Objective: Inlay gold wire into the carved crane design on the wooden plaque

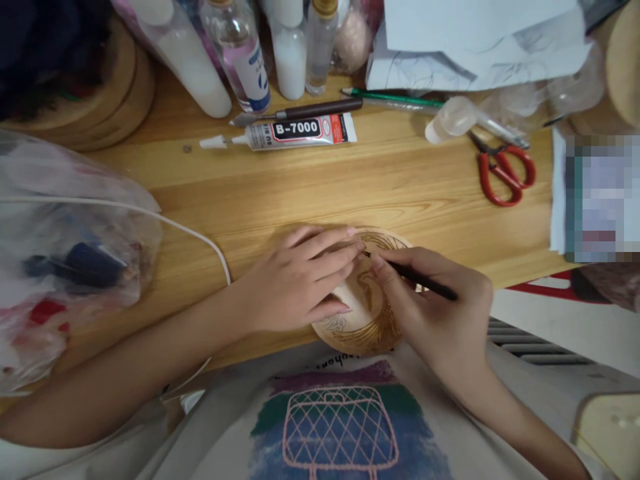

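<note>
A round wooden disc (373, 333) with a brown swirling pattern lies at the table's front edge, partly covered by both hands. My left hand (305, 273) rests flat over its left side, fingers stretched out and slightly apart. In my right hand (440, 307), thumb and fingers pinch a slim dark pen-like tool (425, 280). Its tip meets the upper middle of the disc, close to my left fingertips. Whether the tip is a blade or a nib is too small to tell. Pale wood and faint drawn lines show on the disc's lower left.
Behind the disc lie a B-7000 glue tube (303, 131), a dark-handled craft knife (320, 108), a green pencil (395, 98) and red-handled scissors (505, 170). Bottles (240, 60) and papers (480, 40) line the back. A white cable (195, 233) and plastic bag (85, 253) occupy the left.
</note>
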Tool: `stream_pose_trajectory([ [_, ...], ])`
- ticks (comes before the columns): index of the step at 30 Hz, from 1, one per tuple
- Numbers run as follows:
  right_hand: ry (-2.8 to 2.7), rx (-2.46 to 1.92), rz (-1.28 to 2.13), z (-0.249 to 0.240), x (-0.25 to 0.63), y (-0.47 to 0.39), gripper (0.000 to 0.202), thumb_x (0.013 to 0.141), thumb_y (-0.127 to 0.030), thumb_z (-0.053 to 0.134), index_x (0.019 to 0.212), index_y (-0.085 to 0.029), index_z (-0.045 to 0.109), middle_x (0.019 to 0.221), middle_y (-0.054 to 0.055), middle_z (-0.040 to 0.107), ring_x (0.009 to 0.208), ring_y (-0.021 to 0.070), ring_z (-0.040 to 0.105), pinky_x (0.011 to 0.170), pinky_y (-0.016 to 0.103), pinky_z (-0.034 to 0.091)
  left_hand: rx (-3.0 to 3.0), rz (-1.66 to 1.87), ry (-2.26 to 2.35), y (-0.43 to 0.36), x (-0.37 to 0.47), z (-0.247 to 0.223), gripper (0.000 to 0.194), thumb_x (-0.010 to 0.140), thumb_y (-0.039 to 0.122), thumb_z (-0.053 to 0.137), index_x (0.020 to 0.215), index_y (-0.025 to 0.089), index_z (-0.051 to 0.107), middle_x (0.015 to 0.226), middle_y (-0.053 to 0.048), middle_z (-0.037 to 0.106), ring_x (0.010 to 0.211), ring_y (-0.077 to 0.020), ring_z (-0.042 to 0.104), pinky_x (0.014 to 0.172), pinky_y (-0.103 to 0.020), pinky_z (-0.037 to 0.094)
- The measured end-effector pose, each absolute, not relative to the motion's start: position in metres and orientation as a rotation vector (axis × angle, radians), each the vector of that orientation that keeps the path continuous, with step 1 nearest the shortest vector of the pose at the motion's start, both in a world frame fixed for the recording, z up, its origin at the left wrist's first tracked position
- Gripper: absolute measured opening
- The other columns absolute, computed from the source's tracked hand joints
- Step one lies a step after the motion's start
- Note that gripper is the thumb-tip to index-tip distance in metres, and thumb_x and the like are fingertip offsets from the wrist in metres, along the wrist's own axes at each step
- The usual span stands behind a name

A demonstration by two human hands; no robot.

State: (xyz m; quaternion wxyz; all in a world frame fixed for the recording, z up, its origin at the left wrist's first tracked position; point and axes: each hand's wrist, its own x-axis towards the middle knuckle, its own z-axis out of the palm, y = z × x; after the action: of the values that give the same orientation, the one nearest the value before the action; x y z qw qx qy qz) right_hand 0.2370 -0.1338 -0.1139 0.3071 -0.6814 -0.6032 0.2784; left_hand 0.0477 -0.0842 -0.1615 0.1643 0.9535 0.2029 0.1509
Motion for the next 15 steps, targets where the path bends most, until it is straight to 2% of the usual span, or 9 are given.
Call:
stream_pose_trajectory([
  [5,-1.533,-1.810,0.773,-0.1143,0.2401,-0.1368,0.008,0.084,-0.023,0.068,0.088,-0.024,0.074,0.083,0.001,0.077,0.071,0.0178,0.072,0.064,0.031,0.060,2.695,0.432,0.576,-0.0844,0.0468,-0.1619,0.045,0.095,0.045,0.054,0.126,0.013,0.060,0.137,-0.012,0.059,0.133,-0.0321,0.047,0.104,-0.048,0.040],
  [11,-1.561,-1.774,0.749,-0.1149,0.2453,-0.1385,0.006,0.083,-0.021,0.069,0.087,-0.022,0.073,0.082,0.001,0.077,0.070,0.0164,0.072,0.064,0.029,0.059,2.731,0.441,0.574,-0.0846,0.0467,-0.1620,0.048,0.098,0.046,0.048,0.127,0.010,0.059,0.137,-0.012,0.060,0.132,-0.0314,0.047,0.103,-0.047,0.040],
  [15,-1.578,-1.755,0.772,-0.1173,0.2438,-0.1382,0.008,0.084,-0.022,0.068,0.089,-0.023,0.074,0.084,0.002,0.077,0.071,0.0168,0.072,0.065,0.030,0.060,2.728,0.415,0.584,-0.0848,0.0468,-0.1618,0.047,0.098,0.047,0.048,0.128,0.013,0.059,0.138,-0.011,0.059,0.133,-0.0310,0.047,0.104,-0.047,0.039],
])
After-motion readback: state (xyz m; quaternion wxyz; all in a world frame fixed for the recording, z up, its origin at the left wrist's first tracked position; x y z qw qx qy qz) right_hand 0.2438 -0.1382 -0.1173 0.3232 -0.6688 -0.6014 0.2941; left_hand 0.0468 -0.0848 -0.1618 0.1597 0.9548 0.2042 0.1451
